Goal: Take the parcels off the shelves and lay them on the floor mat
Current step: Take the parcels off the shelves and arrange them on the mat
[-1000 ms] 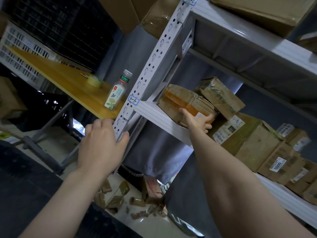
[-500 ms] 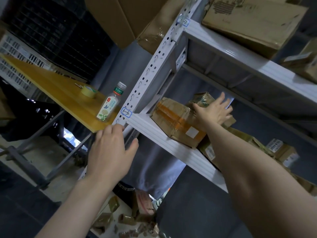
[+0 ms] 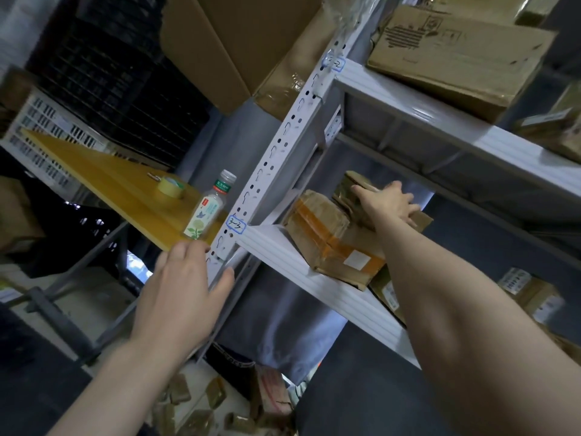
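My right hand [image 3: 390, 202] reaches into the middle shelf [image 3: 298, 269] and grips a brown taped parcel [image 3: 349, 184] from above, thumb on its near-left edge and fingers over its far side. That parcel lies on top of an orange-taped parcel [image 3: 327, 234] at the shelf's left end. My left hand [image 3: 185, 287] hovers open by the white perforated upright [image 3: 283, 143], its thumb close to the post. Several small brown parcels [image 3: 201, 413] lie on the floor below.
The upper shelf [image 3: 440, 121] carries a large flat box [image 3: 456, 58]. More labelled parcels [image 3: 531, 294] sit further right. Left of the rack stands a yellow tabletop [image 3: 103, 177] with a drink bottle [image 3: 207, 209] and a tape roll [image 3: 169, 185]. Black crates [image 3: 110, 73] are stacked behind.
My right hand left the orange-taped parcel and moved up onto the parcel behind it, closing round it. My left hand has loosened from the upright. The view tilted upward.
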